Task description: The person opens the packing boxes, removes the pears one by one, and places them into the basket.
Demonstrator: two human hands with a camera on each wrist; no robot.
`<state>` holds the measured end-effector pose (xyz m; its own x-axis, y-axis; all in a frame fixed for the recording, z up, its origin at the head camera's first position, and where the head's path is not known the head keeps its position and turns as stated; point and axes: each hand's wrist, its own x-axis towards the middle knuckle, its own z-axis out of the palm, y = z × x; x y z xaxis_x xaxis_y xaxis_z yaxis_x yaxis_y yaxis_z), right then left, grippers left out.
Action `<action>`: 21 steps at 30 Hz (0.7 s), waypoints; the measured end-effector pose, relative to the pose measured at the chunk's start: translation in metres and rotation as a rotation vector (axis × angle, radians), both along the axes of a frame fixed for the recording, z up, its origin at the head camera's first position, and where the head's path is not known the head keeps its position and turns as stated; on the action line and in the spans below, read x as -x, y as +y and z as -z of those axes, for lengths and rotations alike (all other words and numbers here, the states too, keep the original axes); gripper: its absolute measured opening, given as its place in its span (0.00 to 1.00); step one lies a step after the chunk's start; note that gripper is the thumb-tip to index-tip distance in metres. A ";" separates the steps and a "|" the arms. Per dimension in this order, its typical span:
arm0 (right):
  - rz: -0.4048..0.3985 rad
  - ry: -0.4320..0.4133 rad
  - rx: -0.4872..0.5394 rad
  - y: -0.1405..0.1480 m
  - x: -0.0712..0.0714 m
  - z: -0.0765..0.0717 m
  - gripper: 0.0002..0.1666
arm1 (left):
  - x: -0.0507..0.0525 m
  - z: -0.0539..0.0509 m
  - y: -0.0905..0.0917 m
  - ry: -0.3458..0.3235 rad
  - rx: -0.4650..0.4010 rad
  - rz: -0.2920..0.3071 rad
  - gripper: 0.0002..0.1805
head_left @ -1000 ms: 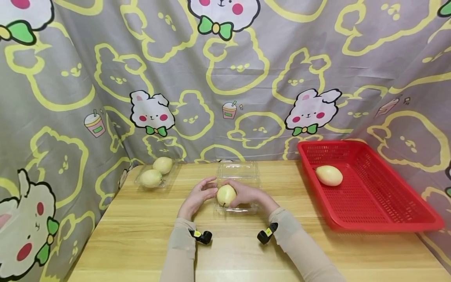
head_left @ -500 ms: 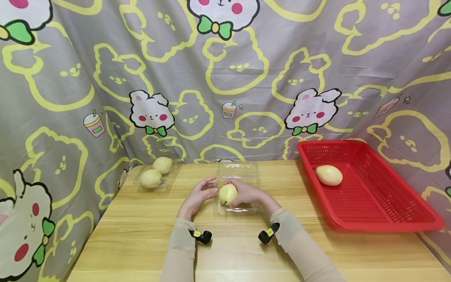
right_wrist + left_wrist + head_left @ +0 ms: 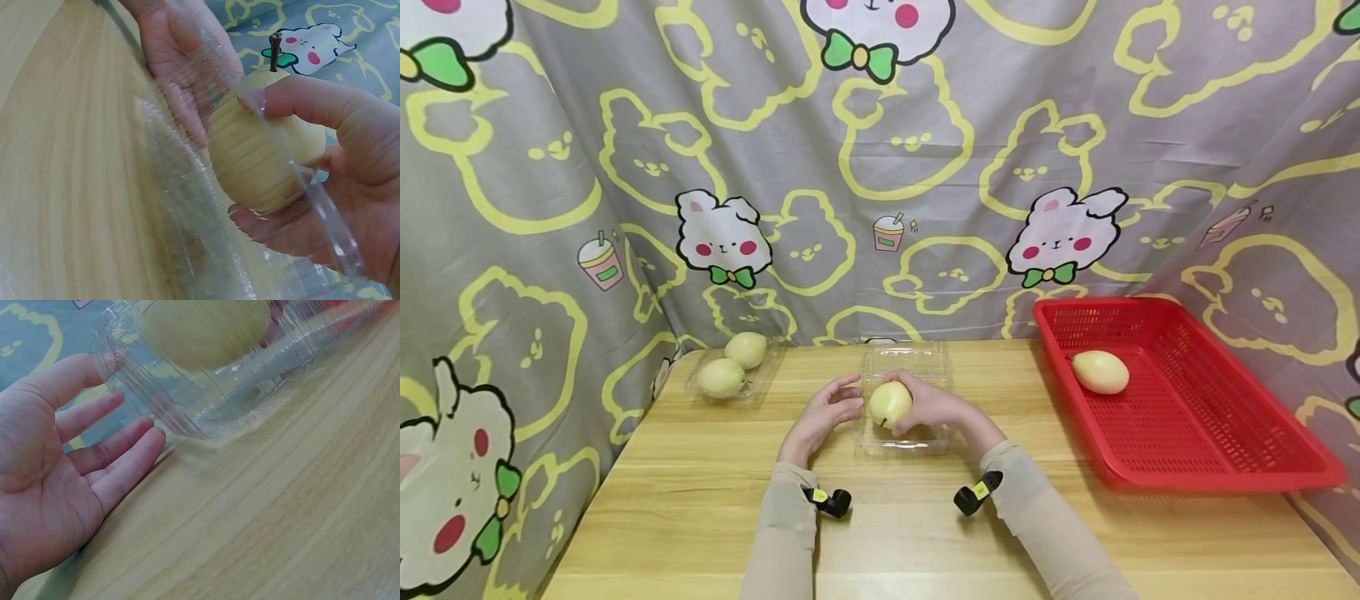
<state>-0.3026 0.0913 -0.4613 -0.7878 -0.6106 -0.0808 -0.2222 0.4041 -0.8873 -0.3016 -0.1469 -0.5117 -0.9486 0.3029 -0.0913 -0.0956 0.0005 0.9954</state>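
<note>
A pale yellow pear (image 3: pixel 889 405) with a dark stem is in the grip of my right hand (image 3: pixel 934 405), thumb on one side and fingers curled beneath, as the right wrist view shows. It sits within a clear plastic clamshell box (image 3: pixel 917 446), whose lid stands raised at the back. My left hand (image 3: pixel 822 418) is at the box's left side with fingers spread and loosely bent. In the left wrist view its thumb or forefinger tip meets the clear wall (image 3: pixel 169 406); the palm holds nothing.
To the right stands a red perforated basket (image 3: pixel 1210 417) with one pear (image 3: pixel 1101 372) in it. At the back left, another clear box (image 3: pixel 758 392) holds two pears (image 3: pixel 721 379). A patterned curtain (image 3: pixel 820 167) surrounds the wooden table (image 3: pixel 700 500).
My right hand has shifted slightly to the right and away from me, taking the pear with it. The left hand has stayed in place beside the box.
</note>
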 end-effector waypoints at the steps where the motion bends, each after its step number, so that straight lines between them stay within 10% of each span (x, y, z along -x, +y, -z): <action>1: 0.004 -0.005 0.005 0.001 0.000 -0.001 0.47 | 0.000 0.000 0.000 0.000 0.000 0.001 0.31; 21: 0.030 0.002 0.046 0.012 -0.003 -0.009 0.48 | 0.001 0.003 0.001 0.016 0.006 -0.014 0.30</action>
<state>-0.3001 0.1037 -0.4523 -0.8063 -0.5893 -0.0511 -0.2125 0.3691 -0.9048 -0.3028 -0.1463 -0.5148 -0.9541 0.2891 -0.0779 -0.0799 0.0048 0.9968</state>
